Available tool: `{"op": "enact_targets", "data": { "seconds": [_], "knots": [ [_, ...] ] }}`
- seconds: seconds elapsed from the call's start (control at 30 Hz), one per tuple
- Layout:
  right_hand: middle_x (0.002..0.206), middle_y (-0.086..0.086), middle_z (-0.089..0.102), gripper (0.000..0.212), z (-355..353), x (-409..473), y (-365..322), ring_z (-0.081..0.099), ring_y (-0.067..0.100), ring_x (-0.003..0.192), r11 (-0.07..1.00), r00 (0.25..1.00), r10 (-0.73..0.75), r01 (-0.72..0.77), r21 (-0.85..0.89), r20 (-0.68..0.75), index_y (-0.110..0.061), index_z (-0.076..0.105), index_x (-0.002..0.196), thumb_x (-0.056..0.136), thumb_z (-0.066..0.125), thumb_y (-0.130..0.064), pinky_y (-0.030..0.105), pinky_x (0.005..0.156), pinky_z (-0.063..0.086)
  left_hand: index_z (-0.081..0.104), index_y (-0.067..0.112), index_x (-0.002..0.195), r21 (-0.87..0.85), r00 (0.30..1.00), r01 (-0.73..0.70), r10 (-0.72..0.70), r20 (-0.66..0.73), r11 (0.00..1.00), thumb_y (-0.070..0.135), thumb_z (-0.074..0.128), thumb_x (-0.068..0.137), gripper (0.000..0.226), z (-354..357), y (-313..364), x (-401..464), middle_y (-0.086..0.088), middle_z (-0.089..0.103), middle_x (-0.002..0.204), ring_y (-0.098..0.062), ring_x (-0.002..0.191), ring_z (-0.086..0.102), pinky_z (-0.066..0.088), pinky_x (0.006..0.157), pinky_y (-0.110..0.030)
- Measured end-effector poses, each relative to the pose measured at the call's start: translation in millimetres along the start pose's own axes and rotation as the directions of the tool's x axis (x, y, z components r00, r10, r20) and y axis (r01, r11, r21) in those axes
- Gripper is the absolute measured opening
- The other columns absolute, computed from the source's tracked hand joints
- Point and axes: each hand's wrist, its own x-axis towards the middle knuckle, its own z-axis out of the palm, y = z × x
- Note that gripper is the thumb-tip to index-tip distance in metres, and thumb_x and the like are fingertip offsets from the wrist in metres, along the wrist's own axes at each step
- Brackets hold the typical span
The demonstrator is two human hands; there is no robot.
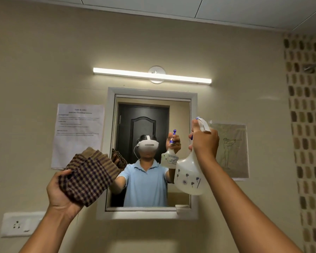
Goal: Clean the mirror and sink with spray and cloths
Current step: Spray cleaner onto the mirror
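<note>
Right hand [204,141] grips spray bottle [189,177] at frame centre-right, aimed at mirror [150,110]; left hand [60,192] clutches folded cloth [88,176]. Wiping apparently pending; sink unseen.

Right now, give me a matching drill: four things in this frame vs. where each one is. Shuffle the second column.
Things:
1. cloth
2. spray bottle
3. printed sheet
4. light bar

Places:
A. above the mirror
B. in the right hand
C. on the wall left of the mirror
D. in the left hand

Pairs: 1-D, 2-B, 3-C, 4-A
</note>
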Motion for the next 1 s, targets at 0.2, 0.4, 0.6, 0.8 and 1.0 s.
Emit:
{"op": "enact_targets", "data": {
  "seconds": [0.2, 0.4, 0.6, 0.8, 1.0],
  "knots": [
    [0.058, -0.003, 0.06, 0.035, 15.9, -4.5, -6.2, 0.057, 0.011, 0.046, 1.0, 0.999, -0.002, 0.001, 0.019, 0.045, -0.021, 0.054, 0.07, 0.094, 0.055, -0.047, 0.024, 0.047, 0.047, 0.07, 0.018, 0.108, 0.01, 1.0, -0.016, 0.016, 0.006, 1.0, 0.03, 0.038, 0.09, 0.038, 9.6, 2.6, 2.5, -0.007, 0.073, 0.106, -0.026, 0.086, 0.074, 0.059, 0.078, -0.046],
    [0.066, 0.002, 0.069, 0.045, 61.6, -38.7, -13.5, 0.068, 0.02, 0.058, 0.999, 0.985, -0.043, 0.04, 0.023, 0.169, -0.02, 0.063, 0.071, 0.089, 0.051, -0.059, 0.04, 0.06, 0.06, 0.054, 0.012, 0.138, 0.023, 1.0, -0.021, 0.021, 0.007, 1.0, 0.031, 0.039, 0.089, 0.054, 14.5, 8.1, 1.3, -0.008, 0.07, 0.115, -0.03, 0.104, 0.065, 0.059, 0.081, -0.045],
    [0.068, 0.001, 0.067, 0.041, 95.9, -72.6, -23.1, 0.067, 0.018, 0.063, 0.988, 0.957, -0.152, 0.156, 0.004, 0.248, -0.021, 0.062, 0.068, 0.094, 0.05, -0.051, 0.04, 0.065, 0.059, 0.063, 0.015, 0.127, 0.028, 0.999, -0.029, 0.029, -0.022, 0.999, 0.031, 0.04, 0.088, 0.047, 11.9, 14.6, -0.5, -0.009, 0.069, 0.114, -0.032, 0.109, 0.061, 0.055, 0.081, -0.044],
    [0.061, -0.003, 0.062, 0.038, 109.1, -99.9, -9.8, 0.062, 0.013, 0.063, 0.981, 0.924, -0.176, 0.195, -0.022, 0.34, -0.022, 0.059, 0.065, 0.095, 0.052, -0.046, 0.026, 0.058, 0.048, 0.057, 0.011, 0.135, 0.033, 0.999, -0.03, 0.031, -0.034, 0.999, 0.031, 0.039, 0.088, 0.054, 1.2, 23.0, -5.1, -0.011, 0.068, 0.121, -0.033, 0.109, 0.063, 0.059, 0.081, -0.045],
    [0.068, -0.003, 0.063, 0.033, 89.4, -104.0, 16.6, 0.06, 0.01, 0.064, 0.991, 0.933, -0.099, 0.124, -0.05, 0.346, -0.018, 0.065, 0.08, 0.096, 0.051, -0.043, 0.02, 0.053, 0.04, 0.053, 0.012, 0.14, 0.028, 0.999, -0.027, 0.028, -0.04, 0.999, 0.03, 0.039, 0.089, 0.056, -6.0, 21.6, -4.5, -0.01, 0.067, 0.123, -0.033, 0.116, 0.06, 0.05, 0.093, -0.047]
  ]
}}
